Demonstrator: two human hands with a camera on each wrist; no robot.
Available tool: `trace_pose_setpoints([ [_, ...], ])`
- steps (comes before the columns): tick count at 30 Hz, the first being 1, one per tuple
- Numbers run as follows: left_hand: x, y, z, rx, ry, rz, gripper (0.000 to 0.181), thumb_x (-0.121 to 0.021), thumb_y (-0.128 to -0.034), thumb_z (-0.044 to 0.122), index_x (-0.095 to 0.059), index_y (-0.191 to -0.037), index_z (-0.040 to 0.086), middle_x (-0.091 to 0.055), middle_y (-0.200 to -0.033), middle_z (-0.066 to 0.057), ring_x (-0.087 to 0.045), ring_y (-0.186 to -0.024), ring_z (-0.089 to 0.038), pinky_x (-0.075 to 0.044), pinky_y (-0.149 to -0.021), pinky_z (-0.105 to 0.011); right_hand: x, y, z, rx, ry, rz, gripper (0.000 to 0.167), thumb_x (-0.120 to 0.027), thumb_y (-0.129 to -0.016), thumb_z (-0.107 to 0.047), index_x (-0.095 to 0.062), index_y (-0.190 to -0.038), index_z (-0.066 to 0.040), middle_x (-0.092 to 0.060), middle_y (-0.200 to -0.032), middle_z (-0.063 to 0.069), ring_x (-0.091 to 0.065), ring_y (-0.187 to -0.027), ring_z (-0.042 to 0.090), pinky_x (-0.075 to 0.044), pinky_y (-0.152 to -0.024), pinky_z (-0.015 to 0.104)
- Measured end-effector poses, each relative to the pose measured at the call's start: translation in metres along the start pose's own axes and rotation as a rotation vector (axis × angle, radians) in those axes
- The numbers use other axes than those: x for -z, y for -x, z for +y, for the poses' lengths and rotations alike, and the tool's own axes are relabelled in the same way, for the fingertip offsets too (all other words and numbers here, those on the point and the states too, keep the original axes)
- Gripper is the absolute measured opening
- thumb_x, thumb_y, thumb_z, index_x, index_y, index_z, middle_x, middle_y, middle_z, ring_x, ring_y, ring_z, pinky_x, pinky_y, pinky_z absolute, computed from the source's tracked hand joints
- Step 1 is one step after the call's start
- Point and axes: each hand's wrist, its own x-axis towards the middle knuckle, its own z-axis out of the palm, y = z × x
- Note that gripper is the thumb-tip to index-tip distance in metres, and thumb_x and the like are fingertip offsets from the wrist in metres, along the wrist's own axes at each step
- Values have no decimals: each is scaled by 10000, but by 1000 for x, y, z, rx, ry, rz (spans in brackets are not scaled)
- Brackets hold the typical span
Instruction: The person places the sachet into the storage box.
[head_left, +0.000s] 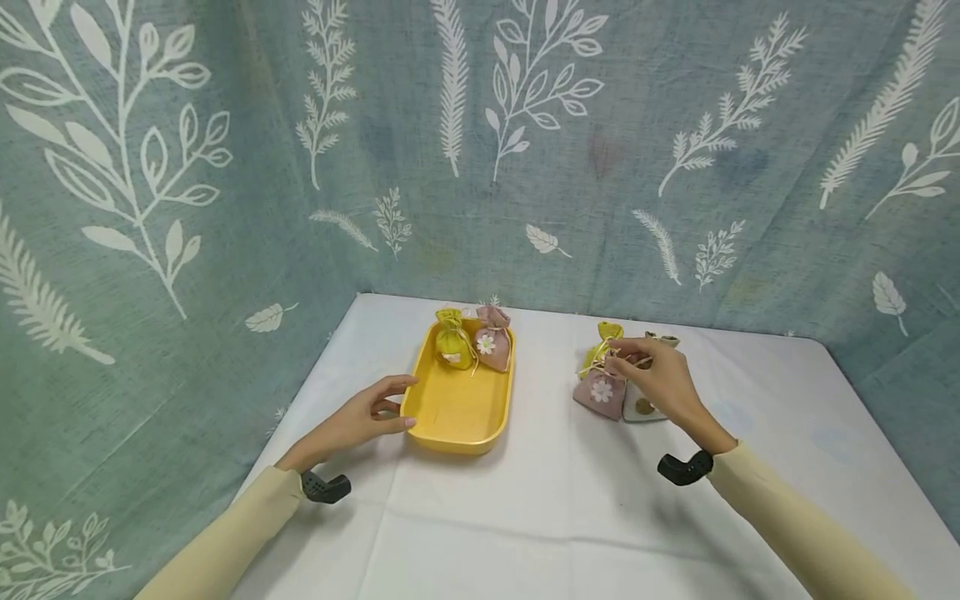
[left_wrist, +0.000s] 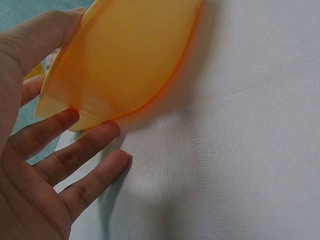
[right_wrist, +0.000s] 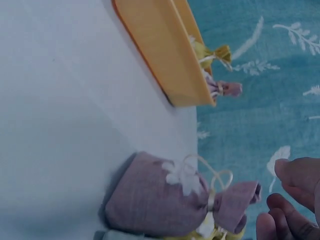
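Observation:
My left hand point(head_left: 367, 414) is at the left side of a yellow tray point(head_left: 453, 417). Its thumb and index finger lie over the rim, while other fingers are against the outer wall in the left wrist view. My right hand point(head_left: 660, 375) hovers by the tops of small drawstring pouches, fingers bent, thumb and fingertips apart. Nearest is a pink pouch point(right_wrist: 155, 197) with a white flower, its gathered neck just short of the fingertips point(right_wrist: 282, 167). A yellow pouch point(head_left: 610, 331) is behind it; a grey pouch point(head_left: 639, 407) beside it is partly hidden by the hand.
Inside the tray's far end are another yellow pouch point(head_left: 453, 343) and a second pink pouch point(head_left: 492, 343). A white cloth point(head_left: 525, 500) covers the table. Green-blue curtains point(head_left: 570, 183) with white leaf prints hang behind it and at the left.

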Motion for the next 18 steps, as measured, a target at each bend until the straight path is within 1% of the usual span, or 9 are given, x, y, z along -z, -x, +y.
trace_pose_setpoints([
  [4,0,0,0,-1,2,5,743,-789,-916,429,-418,-1547,307,-445,-1556,-105,-583,-1256,-277,-493,-1046,-481,7,8,9,-11,34,23,338,-737,-984,-246,-716,-1287,-97,-705,-1055,86,-672,-948,262,-569,-805,460],
  [11,0,0,-2,-7,6,7,731,-789,-917,424,-419,-1541,328,-456,-1545,-105,-578,-1258,-278,-489,-1048,-483,20,25,25,-51,65,73,365,-734,-986,-290,-712,-1282,-77,-716,-1080,126,-679,-967,313,-571,-797,477],
  [15,0,0,-3,-10,8,3,732,-791,-919,415,-419,-1541,318,-463,-1538,-108,-584,-1252,-277,-491,-1042,-477,22,33,36,-91,102,96,388,-740,-979,-312,-712,-1281,-69,-716,-1088,149,-674,-973,329,-567,-794,485],
  [18,0,-1,-3,-14,10,3,738,-793,-918,410,-419,-1545,301,-466,-1534,-101,-586,-1247,-273,-489,-1041,-481,22,35,44,-137,118,89,428,-738,-976,-352,-707,-1288,-61,-711,-1099,167,-661,-990,344,-557,-776,477],
])
